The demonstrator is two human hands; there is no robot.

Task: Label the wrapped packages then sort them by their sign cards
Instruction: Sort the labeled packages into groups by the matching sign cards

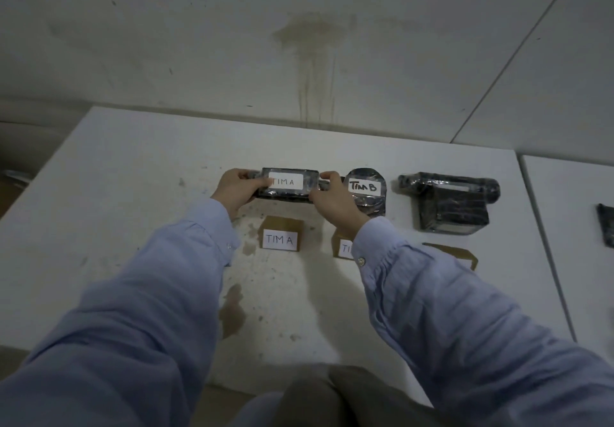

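Closest to me are my knees [332, 393] in dark trousers, at the near edge of the white table [116, 194]. My two arms reach forward over the table in pale blue sleeves [133, 310], with a brown stain [232, 310] on the tabletop between them. Past the stain stand the sign cards, brown cardboard with white paper fronts. The TIM A card [280, 238] is in plain sight. The second card [342, 247] is mostly hidden behind my right wrist, so I can read only its first letters. A third card [452, 255] off to the right shows no writing from here. Just behind the TIM A card, my left hand [234, 190] and right hand [335, 200] each curl round one end of the TIM A package [289, 182], a dark wrapped block with a white label on its face. I cannot tell whether it rests on the table or hangs just above it. Right beside my right hand lies the TIM B package [367, 194], rounder, its label facing me. Further right, apart from it, sits an unlabelled package [452, 204], blocky with a long roll across its far side. Another dark wrapped thing [606, 227] shows at the right edge on the neighbouring surface. Behind everything rises a pale wall [166, 44] streaked with a brownish drip mark [312, 44].
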